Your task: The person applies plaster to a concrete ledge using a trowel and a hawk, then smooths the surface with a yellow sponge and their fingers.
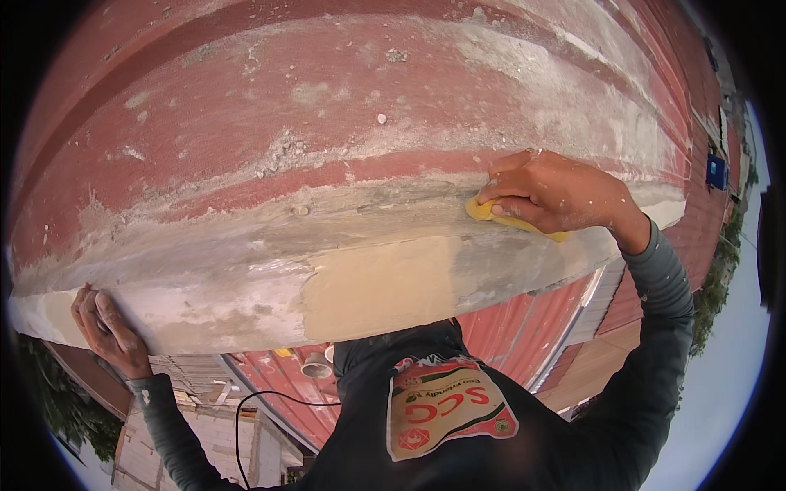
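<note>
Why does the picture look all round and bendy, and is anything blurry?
Head view: the wide fisheye lens bows the pale ledge and leaves black corners; head view: light looks soft, without hard shadows; head view: the right hand and yellow pad look fairly sharp.

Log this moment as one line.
right hand: yellow pad in grip, against ledge | left hand: on ledge's left end | ledge: beige patch between hands

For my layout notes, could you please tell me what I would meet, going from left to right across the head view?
Left hand → smooth beige patch → right hand holding a yellow pad → blue box-like object.
</note>
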A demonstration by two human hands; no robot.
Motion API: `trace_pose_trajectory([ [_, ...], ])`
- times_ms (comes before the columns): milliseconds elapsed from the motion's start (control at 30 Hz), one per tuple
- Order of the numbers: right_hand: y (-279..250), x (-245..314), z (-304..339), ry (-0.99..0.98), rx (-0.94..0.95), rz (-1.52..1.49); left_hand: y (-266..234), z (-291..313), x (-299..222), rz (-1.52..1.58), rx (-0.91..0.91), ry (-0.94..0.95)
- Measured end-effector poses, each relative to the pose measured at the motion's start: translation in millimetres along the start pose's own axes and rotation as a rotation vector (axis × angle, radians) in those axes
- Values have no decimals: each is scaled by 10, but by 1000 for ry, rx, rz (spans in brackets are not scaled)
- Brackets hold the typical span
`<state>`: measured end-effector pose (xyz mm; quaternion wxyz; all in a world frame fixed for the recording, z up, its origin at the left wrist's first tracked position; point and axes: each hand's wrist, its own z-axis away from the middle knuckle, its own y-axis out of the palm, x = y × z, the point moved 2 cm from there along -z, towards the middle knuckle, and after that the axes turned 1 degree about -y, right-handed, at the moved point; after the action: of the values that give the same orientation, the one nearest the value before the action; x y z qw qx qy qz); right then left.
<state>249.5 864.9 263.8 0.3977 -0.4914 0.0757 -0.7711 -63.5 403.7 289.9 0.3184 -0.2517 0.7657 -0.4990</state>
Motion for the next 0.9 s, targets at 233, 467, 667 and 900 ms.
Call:
trace_pose_trajectory([
  [233, 100, 453, -1031, -340, -273, -107, 27, -27, 43, 7, 12, 6],
  [467, 161, 164, -602, -180, -24, -93, -5, 29, 75, 47, 7, 0],
  [667, 83, 196, -214, -197, -264, -100, 24, -34, -18, 41, 3, -16],
  [900, -17, 152, -308, -36, 51, 105, -17, -6, 15, 49, 18, -14],
])
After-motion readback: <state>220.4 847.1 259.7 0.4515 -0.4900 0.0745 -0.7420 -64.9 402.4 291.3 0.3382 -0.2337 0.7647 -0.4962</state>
